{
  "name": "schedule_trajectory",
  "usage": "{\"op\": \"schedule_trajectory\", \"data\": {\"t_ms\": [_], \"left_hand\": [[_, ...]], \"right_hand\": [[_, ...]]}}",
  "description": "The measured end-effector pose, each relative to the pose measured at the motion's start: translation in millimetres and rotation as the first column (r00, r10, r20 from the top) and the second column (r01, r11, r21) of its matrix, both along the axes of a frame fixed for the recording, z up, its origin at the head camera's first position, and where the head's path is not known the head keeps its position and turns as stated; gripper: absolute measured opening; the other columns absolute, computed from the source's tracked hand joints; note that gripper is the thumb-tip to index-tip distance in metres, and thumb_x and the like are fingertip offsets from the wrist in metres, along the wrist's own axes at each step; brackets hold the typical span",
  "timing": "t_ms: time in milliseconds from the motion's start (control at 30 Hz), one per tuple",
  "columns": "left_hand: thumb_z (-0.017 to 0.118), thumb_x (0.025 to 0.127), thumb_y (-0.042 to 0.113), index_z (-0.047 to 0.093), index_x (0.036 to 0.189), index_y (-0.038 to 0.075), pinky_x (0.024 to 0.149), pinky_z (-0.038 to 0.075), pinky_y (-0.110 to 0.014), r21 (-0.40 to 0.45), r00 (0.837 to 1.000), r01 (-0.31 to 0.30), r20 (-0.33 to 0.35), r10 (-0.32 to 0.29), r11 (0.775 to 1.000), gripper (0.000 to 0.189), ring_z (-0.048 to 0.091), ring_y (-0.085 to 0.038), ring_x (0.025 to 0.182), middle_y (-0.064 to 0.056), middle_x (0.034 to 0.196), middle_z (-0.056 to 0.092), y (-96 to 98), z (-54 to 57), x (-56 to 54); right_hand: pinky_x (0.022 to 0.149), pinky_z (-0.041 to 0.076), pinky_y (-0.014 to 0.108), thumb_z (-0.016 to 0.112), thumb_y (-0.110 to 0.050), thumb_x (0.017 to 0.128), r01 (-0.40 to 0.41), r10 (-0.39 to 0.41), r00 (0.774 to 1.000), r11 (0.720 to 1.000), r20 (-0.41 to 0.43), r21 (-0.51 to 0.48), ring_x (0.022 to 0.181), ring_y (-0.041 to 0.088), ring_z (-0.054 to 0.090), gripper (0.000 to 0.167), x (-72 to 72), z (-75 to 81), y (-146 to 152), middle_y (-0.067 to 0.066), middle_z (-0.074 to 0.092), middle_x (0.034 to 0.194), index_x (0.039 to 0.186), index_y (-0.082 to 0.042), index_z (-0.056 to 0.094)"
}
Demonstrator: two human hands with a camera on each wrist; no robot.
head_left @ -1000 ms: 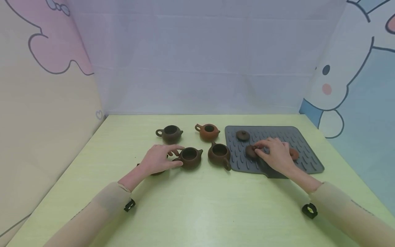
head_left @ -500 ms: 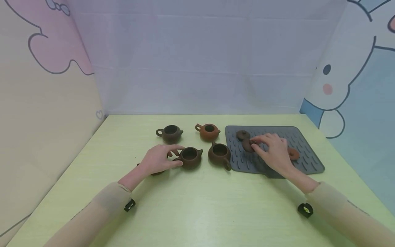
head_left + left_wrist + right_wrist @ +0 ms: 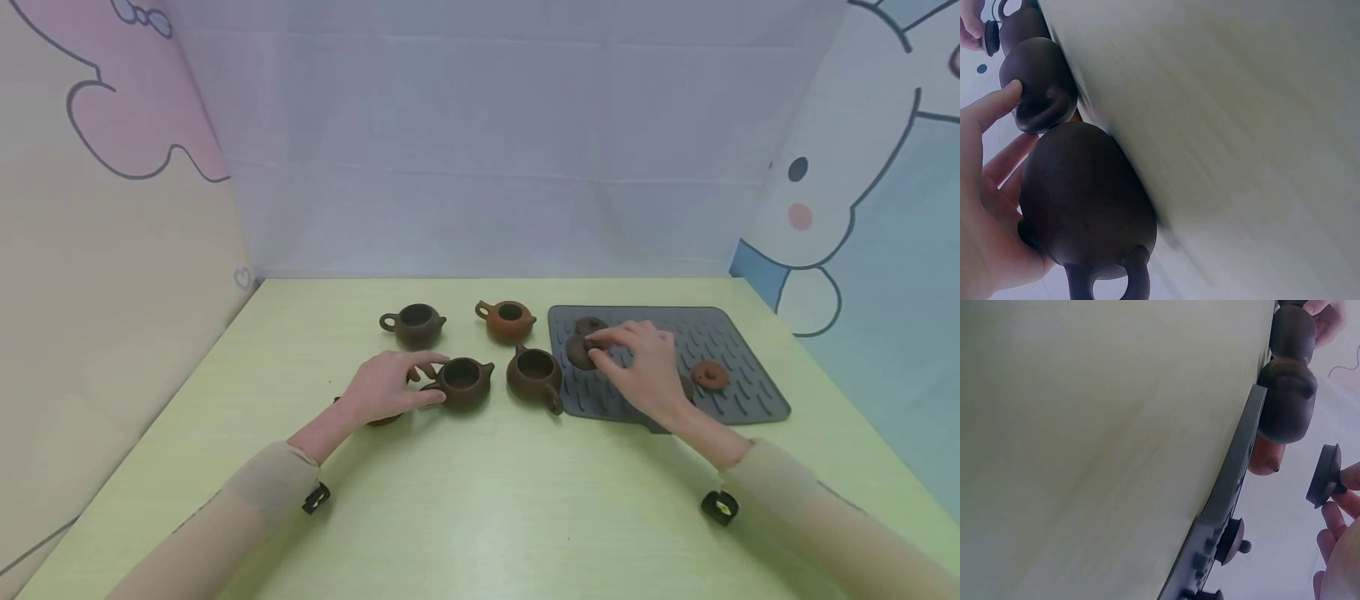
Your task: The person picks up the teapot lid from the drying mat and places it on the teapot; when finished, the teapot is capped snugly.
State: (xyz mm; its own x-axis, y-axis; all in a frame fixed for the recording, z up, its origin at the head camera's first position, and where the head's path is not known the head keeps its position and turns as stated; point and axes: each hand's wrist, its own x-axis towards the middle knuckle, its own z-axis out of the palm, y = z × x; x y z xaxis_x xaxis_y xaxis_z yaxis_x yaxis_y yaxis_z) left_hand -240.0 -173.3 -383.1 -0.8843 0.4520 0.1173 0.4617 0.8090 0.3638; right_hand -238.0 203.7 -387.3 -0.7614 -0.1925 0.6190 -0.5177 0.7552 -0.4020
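My left hand (image 3: 392,385) holds a dark brown lidless teapot (image 3: 463,390) at its handle side, thumb against the body near the handle in the left wrist view. Partly hidden under that hand is another teapot (image 3: 1094,194). My right hand (image 3: 643,367) pinches a dark round lid (image 3: 581,353) by its knob. In the right wrist view the lid (image 3: 1325,476) hangs in the air, apart from the grey ridged mat (image 3: 720,329). Just left of the mat stands a brown open teapot (image 3: 531,387), its handle toward me.
Behind are a dark teapot (image 3: 417,333) and a reddish one (image 3: 508,327), both lidless. On the mat lie a dark lid (image 3: 592,323) at the back and a reddish lid (image 3: 710,376); another dark lid (image 3: 687,389) shows partly behind the right wrist.
My right hand has lifted the dark lid and carried it leftward, across the front of the back lid. The left hand and its teapot have stayed in place.
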Motion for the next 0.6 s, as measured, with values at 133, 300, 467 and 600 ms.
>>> {"op": "schedule_trajectory", "data": {"t_ms": [133, 300, 467, 600], "left_hand": [[0.076, 0.083, 0.044, 0.063, 0.131, 0.03, 0.072, 0.053, -0.033, 0.001, 1.0, -0.001, 0.0, 0.001, 1.0, 0.052, 0.068, -0.013, 0.088, 0.006, 0.101, 0.075, -0.1, 0.6, 0.1], [0.076, 0.083, 0.044, 0.063, 0.131, 0.03, 0.072, 0.052, -0.032, 0.0, 1.0, -0.002, 0.005, 0.002, 1.0, 0.052, 0.068, -0.013, 0.088, 0.006, 0.101, 0.074, -0.3, 0.9, -0.2], [0.076, 0.083, 0.044, 0.063, 0.131, 0.03, 0.072, 0.052, -0.032, 0.008, 1.0, 0.002, 0.011, -0.003, 1.0, 0.052, 0.068, -0.012, 0.087, 0.006, 0.101, 0.075, -0.2, 0.7, -1.0], [0.076, 0.083, 0.044, 0.063, 0.131, 0.03, 0.071, 0.052, -0.031, 0.007, 1.0, 0.004, 0.008, -0.004, 1.0, 0.052, 0.068, -0.012, 0.087, 0.006, 0.1, 0.074, -0.4, 0.3, -2.3]], "right_hand": [[0.09, 0.027, 0.054, 0.075, -0.018, 0.087, -0.026, 0.026, 1.0, 1.0, 0.006, -0.017, 0.096, 0.026, 0.055, 0.016, -0.2, 0.8, -9, 0.007, 0.072, 0.095, 0.103, -0.015, 0.076], [0.09, 0.028, 0.054, 0.075, -0.019, 0.087, -0.053, 0.053, 0.998, 0.998, 0.012, -0.027, 0.095, 0.024, 0.055, 0.016, -0.6, 2.3, -20, 0.005, 0.072, 0.095, 0.102, -0.016, 0.077], [0.09, 0.028, 0.053, 0.075, -0.019, 0.087, -0.085, 0.086, 0.996, 0.995, 0.011, -0.047, 0.093, 0.021, 0.054, 0.015, -1.4, 3.4, -31, 0.002, 0.07, 0.092, 0.101, -0.018, 0.077], [0.089, 0.029, 0.052, 0.075, -0.019, 0.086, -0.101, 0.102, 0.995, 0.994, 0.005, -0.046, 0.093, 0.022, 0.055, 0.014, -2.9, 3.3, -41, 0.002, 0.07, 0.089, 0.1, -0.017, 0.077]]}}
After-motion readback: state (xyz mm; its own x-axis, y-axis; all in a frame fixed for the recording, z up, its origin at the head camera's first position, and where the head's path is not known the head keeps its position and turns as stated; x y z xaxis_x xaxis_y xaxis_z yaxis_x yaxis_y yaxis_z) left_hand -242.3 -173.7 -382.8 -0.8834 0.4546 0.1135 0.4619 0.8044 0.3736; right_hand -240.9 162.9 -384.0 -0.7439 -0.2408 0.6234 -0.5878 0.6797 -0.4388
